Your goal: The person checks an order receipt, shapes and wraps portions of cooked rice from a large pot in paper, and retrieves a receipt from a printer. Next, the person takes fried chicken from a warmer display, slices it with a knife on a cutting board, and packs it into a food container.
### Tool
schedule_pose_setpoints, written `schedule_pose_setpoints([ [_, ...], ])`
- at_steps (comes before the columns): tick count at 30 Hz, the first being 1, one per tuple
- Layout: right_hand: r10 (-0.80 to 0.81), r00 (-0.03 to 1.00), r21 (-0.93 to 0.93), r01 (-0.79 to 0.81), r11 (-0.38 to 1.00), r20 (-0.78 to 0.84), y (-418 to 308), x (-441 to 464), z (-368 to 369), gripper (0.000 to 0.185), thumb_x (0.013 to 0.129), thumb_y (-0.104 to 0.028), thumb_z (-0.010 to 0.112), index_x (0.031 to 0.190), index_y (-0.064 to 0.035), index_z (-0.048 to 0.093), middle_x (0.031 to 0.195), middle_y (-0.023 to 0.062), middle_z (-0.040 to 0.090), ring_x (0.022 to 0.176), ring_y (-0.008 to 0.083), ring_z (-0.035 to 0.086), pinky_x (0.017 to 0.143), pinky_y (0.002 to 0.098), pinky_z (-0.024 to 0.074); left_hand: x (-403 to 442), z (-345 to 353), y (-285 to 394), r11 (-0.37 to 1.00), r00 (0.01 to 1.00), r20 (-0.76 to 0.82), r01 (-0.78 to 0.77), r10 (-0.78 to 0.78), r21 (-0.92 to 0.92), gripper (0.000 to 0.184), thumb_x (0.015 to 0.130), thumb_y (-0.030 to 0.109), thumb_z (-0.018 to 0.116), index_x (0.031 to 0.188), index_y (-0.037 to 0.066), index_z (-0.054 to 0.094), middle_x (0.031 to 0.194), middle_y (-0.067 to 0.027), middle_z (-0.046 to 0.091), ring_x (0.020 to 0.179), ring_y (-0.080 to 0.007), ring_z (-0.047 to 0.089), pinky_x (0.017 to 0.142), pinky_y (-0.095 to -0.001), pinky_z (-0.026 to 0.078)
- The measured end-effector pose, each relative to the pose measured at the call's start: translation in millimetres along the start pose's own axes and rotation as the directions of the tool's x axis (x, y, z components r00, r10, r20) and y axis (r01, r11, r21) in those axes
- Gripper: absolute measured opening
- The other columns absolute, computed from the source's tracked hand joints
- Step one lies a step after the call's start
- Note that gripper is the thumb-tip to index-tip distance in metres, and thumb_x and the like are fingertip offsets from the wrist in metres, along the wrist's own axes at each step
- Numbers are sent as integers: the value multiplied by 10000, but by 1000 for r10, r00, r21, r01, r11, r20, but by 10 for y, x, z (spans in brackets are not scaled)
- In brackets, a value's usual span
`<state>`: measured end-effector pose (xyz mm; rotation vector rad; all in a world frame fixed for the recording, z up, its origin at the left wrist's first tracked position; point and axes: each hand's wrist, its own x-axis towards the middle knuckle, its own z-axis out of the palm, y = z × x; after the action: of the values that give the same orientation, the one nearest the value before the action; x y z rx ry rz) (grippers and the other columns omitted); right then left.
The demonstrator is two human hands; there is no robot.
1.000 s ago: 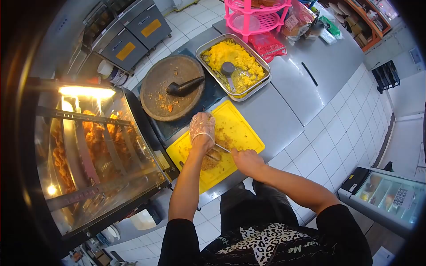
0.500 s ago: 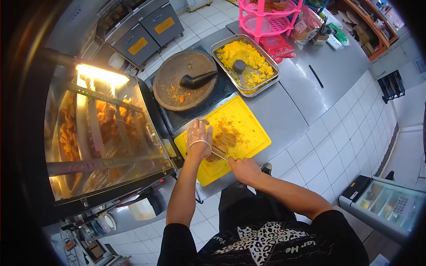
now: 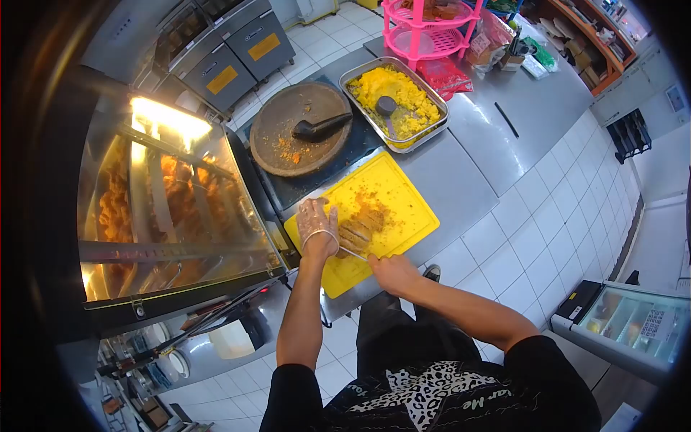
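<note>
A sliced piece of breaded fried meat (image 3: 362, 229) lies among crumbs on the yellow cutting board (image 3: 392, 189). My right hand (image 3: 394, 274) is closed round the handle of a knife (image 3: 353, 253), whose thin blade points left across the near end of the meat. Part of that blade is hidden by my left hand (image 3: 315, 225), which wears a clear plastic glove with a band at the wrist. That hand rests at the left side of the meat, palm down, thumb standing apart from the fingers. Whether it presses on the meat I cannot tell.
Behind the board sits a stone mortar (image 3: 277, 147) with a dark pestle (image 3: 322, 127). A metal tray (image 3: 430, 137) of yellow food holds a scoop (image 3: 386, 108). At left stands a lit glass display case (image 3: 173, 252) of fried food. A pink rack (image 3: 432, 45) is farther back.
My left hand has shifted slightly left, and its thumb has come away from the meat, uncovering more of the slices. The knife stays at the near end. The camera view has shifted a little.
</note>
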<state>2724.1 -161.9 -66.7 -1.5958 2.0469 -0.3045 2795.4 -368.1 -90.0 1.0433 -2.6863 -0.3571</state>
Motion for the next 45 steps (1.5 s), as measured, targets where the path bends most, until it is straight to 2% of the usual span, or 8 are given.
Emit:
schedule_pose_setpoints([
  [4,2,1000,-10,-2,1000,5,-23,42,113,158,849,-51,552,984,32,549,755,217,698,719,365,719,636,453,578,-54,2,-106,992,985,146,102,-90,-78,404,986,287,549,1291,23,532,1312,-261,528,1264,-418,468,1095,-520,335],
  [10,60,997,199,-51,979,-40,220,-85,15,180,940,-138,527,1032,17,536,729,246,664,712,437,669,648,536,523,-632,142,150,877,739,-493,283,-458,-389,486,931,322,633,1323,47,553,1410,-205,487,1354,-393,396,1137,-492,290],
  [13,230,964,345,-174,922,-130,394,-444,-252,213,976,-195,531,1032,9,558,746,258,649,742,462,647,667,549,496,-678,51,892,612,622,-34,757,-782,-227,733,857,506,674,1459,132,484,1536,-170,391,1447,-361,300,1186,-479,219],
  [20,516,836,515,-365,776,-185,844,-1337,-651,203,986,-190,552,950,8,580,718,255,628,716,477,617,616,527,471,-237,449,1288,730,734,5,675,-679,104,730,841,654,603,1431,228,546,1591,-142,322,1471,-408,203,1104,-708,123],
  [33,352,935,832,-219,509,31,1181,-1543,-315,190,1030,-177,521,898,-41,521,577,3,475,418,96,471,379,276,417,-447,470,338,993,984,-162,55,-72,-108,250,899,318,644,1055,123,665,1085,-124,595,949,-312,607,817,-421,501],
  [35,272,958,875,-205,439,88,1204,-1255,-271,201,1034,-187,520,888,-50,516,585,2,477,415,87,464,375,272,415,-470,609,395,784,835,-383,88,-395,-615,217,873,241,672,1041,105,646,1031,-113,607,917,-305,606,799,-404,509],
  [40,-5,964,-79,-17,997,-266,1134,-479,-213,219,938,-169,634,1035,11,557,810,178,635,667,384,630,628,470,527,-1532,-758,692,-533,657,510,189,-555,-825,187,906,237,713,1004,150,579,865,7,549,731,-119,564,587,-290,487],
  [45,-55,946,-179,-3,984,-318,809,-50,-316,342,865,-176,702,1121,13,579,1091,232,625,921,413,638,767,497,513,-2752,-1568,-683,192,339,-67,351,-938,-917,246,897,256,692,1036,89,577,836,-36,557,781,-143,557,647,-341,493],
])
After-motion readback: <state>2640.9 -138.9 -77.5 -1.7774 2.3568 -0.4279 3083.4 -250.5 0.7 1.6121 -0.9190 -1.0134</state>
